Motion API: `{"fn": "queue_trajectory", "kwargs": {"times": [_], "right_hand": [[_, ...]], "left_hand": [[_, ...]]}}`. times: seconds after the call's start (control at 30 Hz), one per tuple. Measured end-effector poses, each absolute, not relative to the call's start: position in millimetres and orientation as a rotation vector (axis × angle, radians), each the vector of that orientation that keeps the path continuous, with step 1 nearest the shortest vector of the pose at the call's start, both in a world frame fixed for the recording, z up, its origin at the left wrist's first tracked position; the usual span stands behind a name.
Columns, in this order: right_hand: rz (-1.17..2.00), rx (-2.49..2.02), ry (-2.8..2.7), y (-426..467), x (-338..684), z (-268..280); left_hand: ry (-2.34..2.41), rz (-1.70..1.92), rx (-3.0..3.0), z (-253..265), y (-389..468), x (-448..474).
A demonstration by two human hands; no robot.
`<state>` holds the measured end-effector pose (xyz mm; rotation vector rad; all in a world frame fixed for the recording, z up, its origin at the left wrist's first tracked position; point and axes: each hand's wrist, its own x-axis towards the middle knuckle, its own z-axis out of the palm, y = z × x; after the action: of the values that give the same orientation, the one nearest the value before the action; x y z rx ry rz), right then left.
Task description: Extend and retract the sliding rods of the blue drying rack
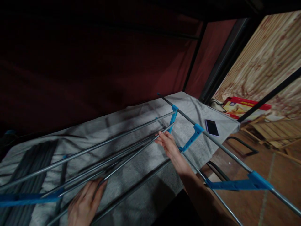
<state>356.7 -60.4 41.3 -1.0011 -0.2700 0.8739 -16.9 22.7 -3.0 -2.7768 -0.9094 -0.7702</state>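
A thin metal rod (131,157) slants across the middle of the view. My right hand (166,142) pinches it close to its far end, which points at a blue plastic bracket (173,118) on the rack frame. Lower down, my left hand (86,201) is closed around the rod's near end. Beneath and beside this rod run several other metal rods (117,153), some reaching a blue bracket (28,199) at the lower left. A long metal tube (94,147) crosses behind my hands. Another blue bracket (192,138) sits just right of my right hand.
A grey cloth (148,185) covers the surface under the frame. Dark tubes (35,163) lie bundled at left. A phone (212,127) rests near the right edge. More frame with a blue bracket (240,184) extends over the floor, near a wooden stool (275,135) and red box (246,108).
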Motion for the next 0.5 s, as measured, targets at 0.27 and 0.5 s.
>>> {"fn": "queue_trajectory", "kwargs": {"times": [0.27, 0.5], "right_hand": [[0.876, -1.022, -0.257, -59.0, 356.3, 46.4], [0.895, -0.969, -0.218, -67.1, 359.7, 44.0]], "left_hand": [[-1.002, -0.846, -2.775, -5.2, 29.5, -11.2], [-0.93, -0.772, -2.855, -1.5, 29.4, -13.4]]}}
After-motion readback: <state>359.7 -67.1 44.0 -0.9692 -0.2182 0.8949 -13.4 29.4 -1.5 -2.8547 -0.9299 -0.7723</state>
